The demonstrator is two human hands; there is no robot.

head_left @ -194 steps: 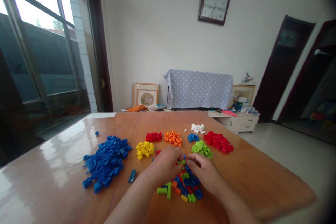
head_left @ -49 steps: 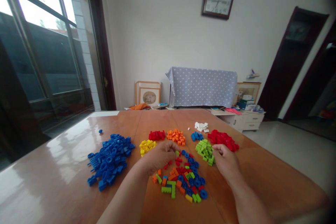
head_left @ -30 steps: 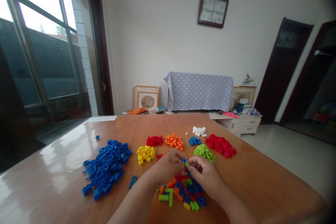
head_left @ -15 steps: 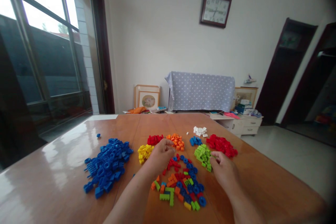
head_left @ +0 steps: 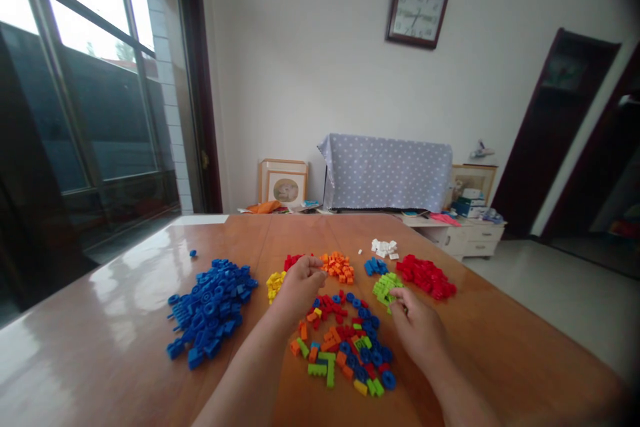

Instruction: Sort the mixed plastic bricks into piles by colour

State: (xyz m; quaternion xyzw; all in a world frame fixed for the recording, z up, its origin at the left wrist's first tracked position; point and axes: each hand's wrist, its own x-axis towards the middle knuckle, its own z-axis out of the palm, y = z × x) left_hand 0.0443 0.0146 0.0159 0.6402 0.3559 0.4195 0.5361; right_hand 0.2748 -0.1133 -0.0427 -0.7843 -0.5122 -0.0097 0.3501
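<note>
Off mixed bricks, I see left hand half-open, seemingly empty, eleven o'clock, right hand near-pinched, can't tell hold, two o'clock at lime pile, likely colour-grouped for quick reach.

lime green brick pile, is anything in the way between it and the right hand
Nothing visible stands between the right hand and the lime green brick pile. The fingertips overlap the pile's near right side in this view; whether they touch it cannot be told. The small blue brick pile lies beyond, out of the path.
</note>
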